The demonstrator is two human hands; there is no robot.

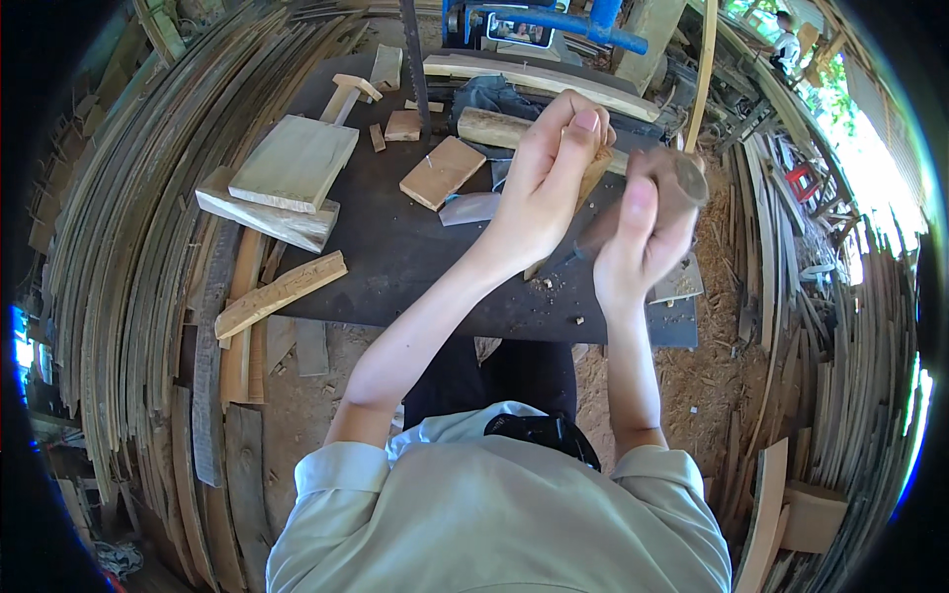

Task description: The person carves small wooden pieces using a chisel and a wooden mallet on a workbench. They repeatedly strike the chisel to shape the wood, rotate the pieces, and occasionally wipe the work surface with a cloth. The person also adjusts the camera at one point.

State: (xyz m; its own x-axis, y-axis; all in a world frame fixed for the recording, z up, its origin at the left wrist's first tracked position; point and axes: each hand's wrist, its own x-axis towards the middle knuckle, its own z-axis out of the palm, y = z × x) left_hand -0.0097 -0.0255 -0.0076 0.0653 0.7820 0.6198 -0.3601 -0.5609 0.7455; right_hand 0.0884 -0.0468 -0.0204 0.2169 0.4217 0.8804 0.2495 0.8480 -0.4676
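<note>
The left hand [565,163] covers most of the narrow, tan wooden piece [593,178] in its grip; the upper end is hidden, and the lower part passes behind the wrist. Whether its lower tip touches the dark, flat-topped bench [395,272] cannot be determined. The brown, thick wooden tool [684,180] in the right hand [638,232] is blurred; its full shape and type cannot be identified.

Appearance: the tan piece is slender, with a light wood surface, and slants down toward the near side of the bench. The brown tool presents a rounded, paler end face above the right hand. A blurred brown portion shows to the left of that hand. Both items are positioned over the right half of the bench, just beside each other. Small pale wood chips [549,284] lie below them.

Hand pose: the left hand is closed in a fist, thumb uppermost, with its forearm reaching diagonally to the right. The right hand is wrapped around the tool, thumb raised along it, forearm near vertical.
</note>
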